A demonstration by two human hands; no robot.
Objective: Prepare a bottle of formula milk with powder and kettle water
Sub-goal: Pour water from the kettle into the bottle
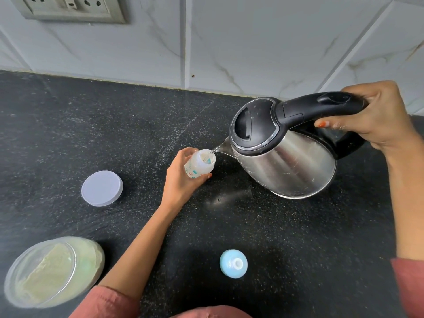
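Here we are at the black speckled countertop, and the pour is on. The left hand has its fingers and thumb wrapped round the small baby bottle, holding it tilted and open-mouthed just above the middle of the counter. The right hand grips the black handle of the steel kettle, fingers curled tight about it, the kettle tipped with its spout right at the bottle's rim. A thin thread of water bridges spout and bottle mouth. Inside the bottle it looks whitish, though how full it is I cannot tell.

Down at the near left stands the clear jar, topless, holding pale yellowish powder. Its lavender lid lies flat on the counter, well apart from the jar and left of the bottle hand. Near the front, the blue teat cap sits on its own.

Writing now: the bottle carries small coloured prints and markings, too small to read; no lettering legible on the kettle's black lid
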